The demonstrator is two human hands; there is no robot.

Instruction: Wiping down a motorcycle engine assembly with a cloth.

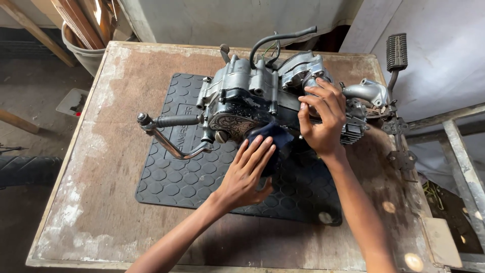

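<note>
A grey motorcycle engine [252, 93] lies on a black rubber mat [182, 172] on a worn wooden table [106, 167]. My left hand [247, 169] presses a dark blue cloth [275, 141] against the engine's lower front side, fingers flat on the cloth. My right hand [321, 119] rests on the engine's right part, fingers curled over the cylinder area and bracing it. A metal kick lever [169, 134] sticks out to the left of the engine. A black hose [275, 40] arches over its top.
A foot peg with a ribbed rubber pad [396, 53] stands at the table's right edge. A grey bucket with wooden slats [83, 48] sits beyond the left corner. A metal frame [459, 151] runs along the right. A tyre [28, 169] lies at the left.
</note>
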